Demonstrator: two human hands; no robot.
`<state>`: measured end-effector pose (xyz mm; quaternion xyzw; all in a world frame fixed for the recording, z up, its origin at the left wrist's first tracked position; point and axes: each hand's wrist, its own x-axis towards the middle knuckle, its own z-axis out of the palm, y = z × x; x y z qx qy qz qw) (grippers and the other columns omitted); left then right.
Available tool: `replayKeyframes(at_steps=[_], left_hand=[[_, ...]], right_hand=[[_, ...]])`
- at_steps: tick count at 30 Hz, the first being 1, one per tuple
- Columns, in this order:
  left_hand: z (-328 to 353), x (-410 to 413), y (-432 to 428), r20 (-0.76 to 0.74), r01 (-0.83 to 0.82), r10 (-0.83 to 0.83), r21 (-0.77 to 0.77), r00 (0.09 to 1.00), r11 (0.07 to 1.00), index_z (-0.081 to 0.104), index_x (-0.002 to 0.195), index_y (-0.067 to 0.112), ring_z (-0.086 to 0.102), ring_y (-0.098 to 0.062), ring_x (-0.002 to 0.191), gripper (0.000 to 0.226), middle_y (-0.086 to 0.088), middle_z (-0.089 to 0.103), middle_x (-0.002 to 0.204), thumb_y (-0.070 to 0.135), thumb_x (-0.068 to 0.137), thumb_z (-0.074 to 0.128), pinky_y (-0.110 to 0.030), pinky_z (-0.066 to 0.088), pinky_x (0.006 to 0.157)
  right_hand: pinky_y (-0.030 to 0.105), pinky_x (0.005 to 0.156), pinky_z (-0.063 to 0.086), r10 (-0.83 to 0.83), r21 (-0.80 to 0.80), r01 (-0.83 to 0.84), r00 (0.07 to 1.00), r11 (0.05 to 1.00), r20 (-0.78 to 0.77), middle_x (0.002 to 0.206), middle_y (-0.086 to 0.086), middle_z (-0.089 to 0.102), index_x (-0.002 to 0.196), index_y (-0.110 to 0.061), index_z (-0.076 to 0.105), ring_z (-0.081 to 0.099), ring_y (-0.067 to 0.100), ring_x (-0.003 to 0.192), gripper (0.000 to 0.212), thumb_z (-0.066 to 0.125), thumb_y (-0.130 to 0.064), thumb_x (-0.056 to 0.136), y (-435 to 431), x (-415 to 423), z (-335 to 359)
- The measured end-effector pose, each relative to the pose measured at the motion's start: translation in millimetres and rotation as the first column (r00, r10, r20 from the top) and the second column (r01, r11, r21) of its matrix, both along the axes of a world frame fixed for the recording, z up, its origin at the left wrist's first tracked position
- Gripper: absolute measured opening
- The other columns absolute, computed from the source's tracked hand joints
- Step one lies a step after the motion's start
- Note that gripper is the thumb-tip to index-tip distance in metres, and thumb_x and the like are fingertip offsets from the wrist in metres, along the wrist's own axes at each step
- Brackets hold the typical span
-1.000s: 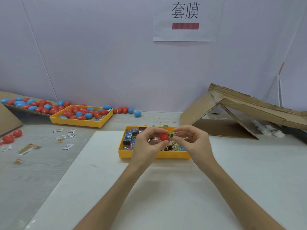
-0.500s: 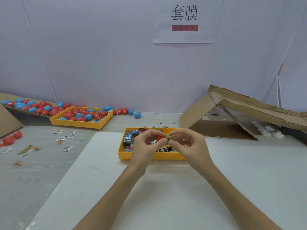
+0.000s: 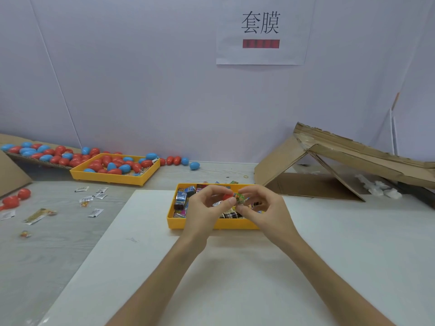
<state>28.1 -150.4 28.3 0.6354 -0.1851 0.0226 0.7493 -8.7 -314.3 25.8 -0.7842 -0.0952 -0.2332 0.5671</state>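
My left hand (image 3: 204, 209) pinches a small red egg-shaped piece (image 3: 227, 196) between thumb and fingertips, above a yellow tray (image 3: 211, 224). My right hand (image 3: 260, 208) pinches a printed, green-patterned film sleeve (image 3: 240, 198) that sits against the right end of the red piece. The tray holds several small printed packets and lies at the far edge of a white board (image 3: 235, 267). My fingers hide most of the red piece.
A second yellow tray (image 3: 113, 178) at the back left holds red and blue eggs; more lie behind it along the wall. Loose packets (image 3: 94, 211) are scattered on the grey table at left. A folded cardboard box (image 3: 329, 165) stands at right.
Both hands stayed together over the tray and shifted slightly. The red piece was plainly visible, then hidden by fingers, and now shows again with the patterned sleeve at its right end.
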Motion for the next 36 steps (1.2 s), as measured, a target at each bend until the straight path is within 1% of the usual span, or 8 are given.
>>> replayKeyframes(at_steps=[6, 15, 20, 22, 24, 26, 29, 36], left_hand=[[-0.4, 0.4, 1.0, -0.008, 0.014, -0.014, 0.005, 1.0, 1.0, 0.076, 0.094, 0.01, 0.073, -0.018, 0.095, 0.012, -0.005, 0.076, 0.099, 0.004, 0.084, 0.078, -0.023, 0.057, 0.076], [1.6, -0.3, 2.1, -0.023, 0.016, -0.016, -0.021, 1.0, 1.0, 0.074, 0.093, 0.01, 0.074, -0.011, 0.088, 0.015, -0.001, 0.077, 0.092, 0.001, 0.082, 0.078, -0.019, 0.056, 0.072], [-0.4, -0.2, 2.3, -0.083, 0.031, -0.037, -0.064, 0.996, 0.997, 0.076, 0.088, 0.012, 0.074, -0.022, 0.094, 0.011, -0.008, 0.076, 0.095, 0.004, 0.081, 0.08, -0.036, 0.061, 0.084], [-1.3, -0.4, 2.2, -0.104, 0.047, -0.053, -0.061, 0.993, 0.997, 0.077, 0.087, 0.014, 0.074, -0.026, 0.096, 0.01, -0.01, 0.076, 0.096, 0.005, 0.082, 0.08, -0.039, 0.061, 0.085], [-1.3, -0.7, 2.8, -0.146, 0.091, -0.105, -0.1, 0.984, 0.991, 0.077, 0.089, 0.012, 0.073, -0.029, 0.098, 0.01, -0.012, 0.076, 0.097, 0.007, 0.08, 0.08, -0.036, 0.061, 0.086], [-0.6, -0.9, 4.4, -0.184, 0.13, -0.152, -0.127, 0.971, 0.983, 0.076, 0.092, 0.008, 0.074, -0.028, 0.098, 0.021, -0.013, 0.076, 0.099, 0.015, 0.073, 0.082, -0.033, 0.061, 0.085], [1.0, -0.1, 6.8, -0.216, 0.141, -0.16, -0.099, 0.963, 0.985, 0.077, 0.094, 0.009, 0.074, -0.027, 0.099, 0.028, -0.013, 0.076, 0.101, 0.021, 0.068, 0.082, -0.03, 0.061, 0.081], [-1.0, -2.5, 7.0, -0.24, 0.146, -0.18, -0.152, 0.954, 0.978, 0.078, 0.087, 0.01, 0.075, -0.026, 0.093, 0.011, -0.016, 0.077, 0.098, 0.003, 0.08, 0.078, -0.024, 0.059, 0.076]], right_hand=[[0.022, 0.071, 0.052, 0.008, -0.004, -0.008, 1.0, 1.0, 0.022, 0.088, -0.01, 0.074, 0.1, -0.021, 0.072, 0.071, 0.012, 0.083, 0.023, 0.082, -0.01, 0.082, -1.2, 1.9, -1.9], [0.025, 0.075, 0.056, 0.042, 0.004, -0.042, 0.997, 0.999, 0.065, 0.092, -0.003, 0.075, 0.102, -0.017, 0.072, 0.073, 0.016, 0.087, 0.025, 0.082, -0.006, 0.081, -2.0, 1.5, -4.3], [0.028, 0.077, 0.058, 0.003, -0.043, 0.001, 0.994, 0.999, 0.107, 0.092, -0.004, 0.076, 0.103, -0.017, 0.073, 0.073, 0.017, 0.087, 0.029, 0.085, -0.009, 0.078, 0.3, 1.4, -5.9], [0.031, 0.078, 0.059, -0.021, -0.082, 0.033, 0.991, 0.996, 0.133, 0.091, -0.005, 0.075, 0.102, -0.016, 0.073, 0.073, 0.017, 0.086, 0.028, 0.086, -0.012, 0.077, 0.8, 1.2, -6.0], [0.032, 0.077, 0.059, -0.038, -0.107, 0.054, 0.988, 0.993, 0.15, 0.091, -0.006, 0.075, 0.102, -0.016, 0.074, 0.073, 0.017, 0.085, 0.028, 0.086, -0.014, 0.077, 1.0, 0.5, -6.1], [0.032, 0.077, 0.06, -0.05, -0.13, 0.072, 0.985, 0.989, 0.164, 0.091, -0.007, 0.075, 0.103, -0.016, 0.074, 0.073, 0.015, 0.084, 0.028, 0.086, -0.014, 0.077, 1.0, -0.1, -6.1], [0.033, 0.077, 0.06, -0.056, -0.165, 0.087, 0.981, 0.982, 0.186, 0.093, -0.006, 0.075, 0.105, -0.014, 0.074, 0.073, 0.013, 0.084, 0.029, 0.086, -0.013, 0.078, 1.3, -0.4, -6.8], [0.028, 0.078, 0.059, -0.053, -0.217, 0.102, 0.974, 0.971, 0.222, 0.094, -0.01, 0.074, 0.106, -0.016, 0.075, 0.072, 0.011, 0.086, 0.031, 0.087, -0.015, 0.078, 0.9, 0.5, -10.3]])
